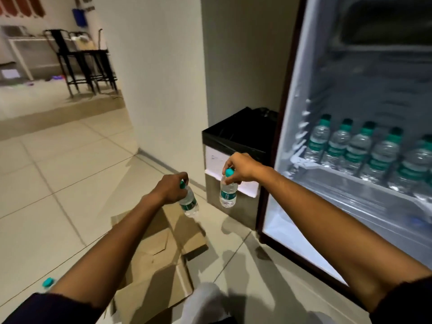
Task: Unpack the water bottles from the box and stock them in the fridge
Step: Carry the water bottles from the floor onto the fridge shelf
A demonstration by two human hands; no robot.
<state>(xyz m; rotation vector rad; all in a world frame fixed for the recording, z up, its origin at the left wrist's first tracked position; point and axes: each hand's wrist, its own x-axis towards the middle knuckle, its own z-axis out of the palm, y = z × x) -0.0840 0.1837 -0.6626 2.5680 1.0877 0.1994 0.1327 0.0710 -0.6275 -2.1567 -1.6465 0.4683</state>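
Both hands are busy, one small water bottle each. Right grip is pinched around the neck of a bottle just under its teal cap, and the bottle hangs pretty much upright in the air, in front of the steel bin with the black liner. Left grip is clamped the same way on the top of the other bottle, but that one is tilted, bottom swinging out to the right. It hangs over the far edge of the cardboard box, not touching it.

That box lies opened out on the tiled floor between my arms, flaps spread, and I can't see any bottles inside from here. Down by my left elbow a teal cap peeks out, looks like another bottle top, mostly hidden by my arm.

To my right the fridge is open and lit inside. A row of five water bottles with green labels and caps already stands side by side on one shelf, and the space above them looks dark and blurry. The bin sits wedged between the fridge and the white wall, touching or nearly touching both.

Further back on the left, past the wall, some black metal stools are stacked up beside a white bench.
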